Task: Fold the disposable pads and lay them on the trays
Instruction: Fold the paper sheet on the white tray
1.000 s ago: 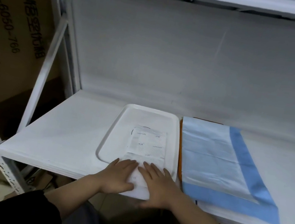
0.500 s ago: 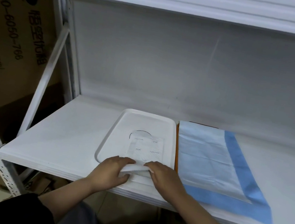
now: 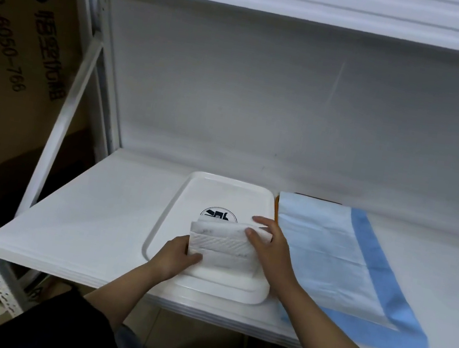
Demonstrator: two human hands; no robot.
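A white tray [image 3: 180, 205] with a dark round logo lies on the white shelf. On its near half is a folded white pad [image 3: 222, 245], its near part turned back over itself. My left hand [image 3: 178, 256] pinches the pad's lower left corner. My right hand [image 3: 268, 244] holds the pad's right edge, fingers spread over the folded layer. To the right, a light blue pad [image 3: 321, 250] with a darker blue border lies flat over a second tray, of which only an orange edge [image 3: 276, 209] shows.
The white shelf [image 3: 100, 213] has bare surface left of the tray and right of the blue pad. A grey back wall stands behind. White shelf posts [image 3: 64, 122] and a brown cardboard box [image 3: 7, 60] are at the left. An upper shelf board runs overhead.
Both hands lifted the white pad's near end and folded it away from me over the rest, uncovering the tray's logo. The right hand moved up to the pad's right edge.
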